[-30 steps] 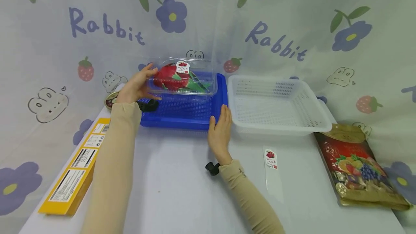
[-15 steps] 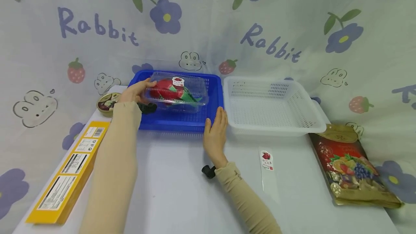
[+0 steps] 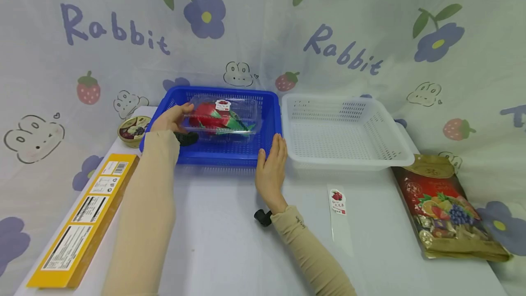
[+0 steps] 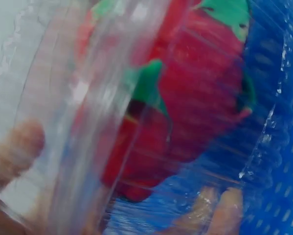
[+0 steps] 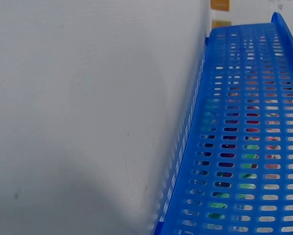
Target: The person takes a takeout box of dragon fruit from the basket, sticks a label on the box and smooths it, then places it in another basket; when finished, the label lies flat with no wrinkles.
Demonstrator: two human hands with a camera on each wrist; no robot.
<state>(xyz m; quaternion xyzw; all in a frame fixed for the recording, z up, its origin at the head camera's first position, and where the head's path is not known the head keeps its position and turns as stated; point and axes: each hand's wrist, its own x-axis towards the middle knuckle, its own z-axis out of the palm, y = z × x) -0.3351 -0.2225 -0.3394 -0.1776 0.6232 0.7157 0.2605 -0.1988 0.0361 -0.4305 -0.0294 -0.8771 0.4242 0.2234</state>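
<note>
A clear plastic clamshell box (image 3: pixel 246 115) with a red and green dragon fruit (image 3: pixel 207 115) inside sits within the walls of the blue basket (image 3: pixel 263 152). My left hand (image 3: pixel 170 118) grips the box at its left end. Up close in the left wrist view, the dragon fruit (image 4: pixel 200 88) shows through the blurred plastic, with fingers on both sides of the box. My right hand (image 3: pixel 271 172) has its fingers straight and rests at the basket's front right corner. The right wrist view shows the slotted blue basket wall (image 5: pixel 249 122), with red and green showing through it.
A white basket (image 3: pixel 349 163) stands right of the blue one. A labelled clear strip (image 3: pixel 339 204) lies in front of it. At the far right is a red and gold bag (image 3: pixel 448 214). On the left are a yellow box (image 3: pixel 82 223) and a round tin (image 3: pixel 133 130).
My left hand has lowered the clamshell box from above the back of the blue basket down into it. The right hand stays by the basket's corner. The head view has shifted slightly.
</note>
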